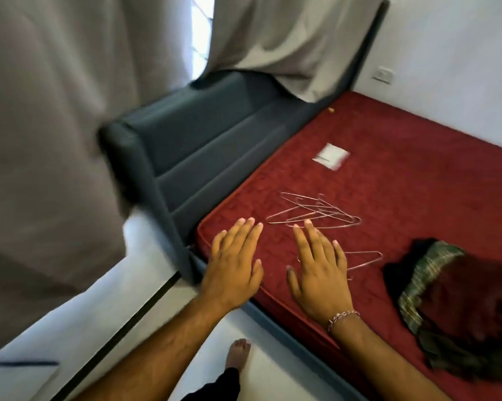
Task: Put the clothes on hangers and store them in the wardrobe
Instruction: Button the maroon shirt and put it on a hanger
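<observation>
Both hands reach out flat over the near corner of the red mattress (388, 180), fingers straight and spread, neither one holding anything. The left hand (234, 260) hovers over or rests on the mattress edge, close to the dark blue bed frame (192, 146); whether it actually touches the fabric cannot be told. The right hand (320, 270) lies further in, its fingertips just short of the loose heap of wire hangers (313, 214), which looks like the thing it is going for. That heap sits well up the bed, tangled together, probably dropped there so the hangers are within reach. 1 single hanger (365, 260) lies apart from the heap, just beside the right hand and partly hidden under it, between the hand and the clothes. The pile of clothes (452, 302), dark fabric with a green checked piece on top, is bunched at the near right of the mattress, so garments and hangers lie side by side on 1 working surface. No garment is on a hanger yet, and no wardrobe is in view, so the task appears to be at its very start. A small white packet (331, 156) lies further up the bed, and grey curtains (56, 125) hang behind the frame.
</observation>
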A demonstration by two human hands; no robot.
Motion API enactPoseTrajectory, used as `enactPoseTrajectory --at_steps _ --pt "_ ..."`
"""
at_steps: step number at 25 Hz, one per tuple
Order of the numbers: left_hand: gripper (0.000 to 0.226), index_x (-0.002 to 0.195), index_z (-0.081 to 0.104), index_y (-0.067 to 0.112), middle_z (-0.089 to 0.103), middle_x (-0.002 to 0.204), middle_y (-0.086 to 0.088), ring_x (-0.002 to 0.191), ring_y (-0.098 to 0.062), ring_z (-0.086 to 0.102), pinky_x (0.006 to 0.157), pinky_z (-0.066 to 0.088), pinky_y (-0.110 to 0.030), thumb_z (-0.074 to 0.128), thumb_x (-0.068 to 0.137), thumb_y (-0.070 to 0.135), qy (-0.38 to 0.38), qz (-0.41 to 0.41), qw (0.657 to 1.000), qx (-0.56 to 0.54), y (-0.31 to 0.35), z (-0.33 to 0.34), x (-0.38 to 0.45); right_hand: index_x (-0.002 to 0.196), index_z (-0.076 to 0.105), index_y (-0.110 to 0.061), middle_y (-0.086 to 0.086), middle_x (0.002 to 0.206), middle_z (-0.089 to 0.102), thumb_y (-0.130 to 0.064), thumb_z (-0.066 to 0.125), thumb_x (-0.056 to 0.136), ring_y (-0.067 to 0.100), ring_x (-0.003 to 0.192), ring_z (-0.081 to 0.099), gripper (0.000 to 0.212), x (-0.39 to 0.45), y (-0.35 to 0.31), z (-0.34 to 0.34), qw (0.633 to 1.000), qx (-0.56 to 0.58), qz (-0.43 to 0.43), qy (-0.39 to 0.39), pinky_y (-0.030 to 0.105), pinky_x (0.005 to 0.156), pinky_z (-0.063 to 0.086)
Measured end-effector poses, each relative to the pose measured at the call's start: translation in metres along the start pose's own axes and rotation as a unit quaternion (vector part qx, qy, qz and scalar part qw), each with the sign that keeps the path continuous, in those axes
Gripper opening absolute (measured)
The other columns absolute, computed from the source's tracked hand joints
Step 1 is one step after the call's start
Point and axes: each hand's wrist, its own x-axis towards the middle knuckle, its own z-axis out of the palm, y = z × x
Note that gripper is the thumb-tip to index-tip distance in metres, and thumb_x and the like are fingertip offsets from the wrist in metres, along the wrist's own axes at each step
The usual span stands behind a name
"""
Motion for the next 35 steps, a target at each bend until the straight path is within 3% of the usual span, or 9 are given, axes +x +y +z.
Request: enactPoseTrajectory --at_steps 5,10,15,20,25,30,31,33,35 --pt "0.078 0.16 0.029 0.018 0.03 0.167 -0.002 0.155 -0.02 0.024 0.121 0.026 -0.051 0.043 0.087 0.041 -0.115 0.107 0.988 0.009 0.038 0.086 0.106 0.162 0.021 -0.025 0.001 0.169 0.02 -0.042 0.06 0.088 0.022 0.149 0.032 0.085 0.0 0.103 0.035 0.987 -0.017 0.148 -0.058 0.052 0.121 0.027" --pt "0.079 0.16 0.03 0.021 0.033 0.165 0.0 0.154 -0.019 0.026 0.119 0.027 -0.05 0.047 0.086 0.04 -0.216 0.213 0.953 -0.008 0.125 0.161 0.163 0.158 0.031 -0.025 0.003 0.166 0.029 -0.041 0.062 0.083 0.025 0.143 0.039 0.083 -0.041 0.211 0.036 0.949 0.0 0.303 -0.089 0.052 0.115 0.036" --pt "0.079 0.16 0.029 0.022 0.036 0.163 0.0 0.152 -0.019 0.028 0.118 0.026 -0.047 0.048 0.086 0.04 -0.265 0.307 0.914 0.003 0.236 0.229 0.206 0.16 0.025 -0.02 0.002 0.163 0.03 -0.035 0.064 0.09 0.028 0.143 0.036 0.081 -0.094 0.349 0.047 0.876 0.085 0.459 -0.12 0.05 0.108 0.042" --pt "0.076 0.158 0.033 0.023 0.04 0.159 0.002 0.15 -0.018 0.031 0.116 0.03 -0.047 0.051 0.086 0.036 -0.285 0.291 0.913 0.002 0.326 0.298 0.241 0.157 0.031 -0.014 0.014 0.154 0.042 -0.033 0.066 0.091 0.039 0.14 0.037 0.077 -0.112 0.501 0.074 0.783 0.208 0.575 -0.117 0.051 0.111 0.04" --pt "0.073 0.157 0.033 0.024 0.04 0.159 0.004 0.149 -0.017 0.031 0.117 0.03 -0.047 0.058 0.089 0.029 -0.302 0.254 0.919 -0.021 0.39 0.351 0.268 0.152 0.04 -0.015 0.015 0.153 0.041 -0.034 0.064 0.091 0.04 0.14 0.037 0.068 -0.097 0.621 0.1 0.769 0.217 0.584 -0.143 0.047 0.114 0.038" --pt "0.072 0.156 0.034 0.026 0.041 0.158 0.006 0.149 -0.015 0.032 0.115 0.032 -0.044 0.053 0.087 0.033 -0.31 0.228 0.921 -0.062 0.398 0.373 0.265 0.152 0.045 -0.027 0.007 0.168 0.013 -0.052 0.069 0.09 0.037 0.149 0.021 0.071 -0.067 0.686 0.131 0.728 0.267 0.599 -0.2 0.047 0.123 0.026" --pt "0.072 0.156 0.036 0.026 0.041 0.157 0.006 0.148 -0.015 0.033 0.114 0.033 -0.043 0.052 0.086 0.033 -0.317 0.22 0.92 -0.068 0.393 0.376 0.263 0.154 0.042 -0.023 0.009 0.166 0.019 -0.052 0.071 0.088 0.037 0.148 0.024 0.078 -0.062 0.689 0.136 0.717 0.288 0.598 -0.213 0.046 0.123 0.027" --pt "0.069 0.152 0.043 0.024 0.046 0.154 0.004 0.144 -0.017 0.039 0.114 0.036 -0.043 0.053 0.085 0.034 -0.328 0.208 0.918 -0.082 0.378 0.384 0.261 0.154 0.042 -0.016 0.016 0.153 0.042 -0.043 0.077 0.086 0.032 0.136 0.046 0.081 -0.054 0.685 0.138 0.697 0.383 0.585 -0.158 0.043 0.117 0.039" --pt "0.055 0.142 0.054 0.022 0.057 0.141 0.004 0.134 -0.016 0.05 0.115 0.04 -0.045 0.058 0.087 0.032 -0.334 0.115 0.921 -0.164 0.37 0.392 0.262 0.147 0.051 -0.013 0.019 0.129 0.063 -0.022 0.073 0.092 0.021 0.107 0.061 0.061 -0.041 0.661 0.127 0.651 0.543 0.525 -0.077 0.033 0.097 0.052"
